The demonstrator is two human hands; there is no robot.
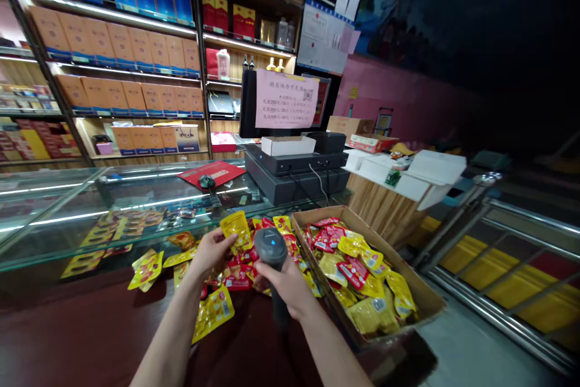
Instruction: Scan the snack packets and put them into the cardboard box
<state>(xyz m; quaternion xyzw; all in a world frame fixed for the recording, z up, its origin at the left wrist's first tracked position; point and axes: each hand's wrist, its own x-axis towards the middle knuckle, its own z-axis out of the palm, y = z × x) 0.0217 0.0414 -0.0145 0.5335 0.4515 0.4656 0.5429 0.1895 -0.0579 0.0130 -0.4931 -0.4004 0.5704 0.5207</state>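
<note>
A yellow snack packet (236,229) is pinched between the thumb and fingers of my left hand (212,252). My right hand (287,284) grips a dark handheld scanner (270,245) with a small blue light on top; its head stands just right of the packet. Under and around both hands lies a pile of red and yellow packets (238,277) on the dark red counter. One yellow packet (212,313) lies nearer to me, beside my left forearm. To the right of my right hand is an open cardboard box (421,293) holding several more packets.
A glass display counter (131,194) stretches to the left, with a red mat (212,174) and mouse on it. Ahead stands a monitor (248,103) behind a black cash drawer (294,185). Metal railing (507,278) stands at the right; shelves of boxes line the back.
</note>
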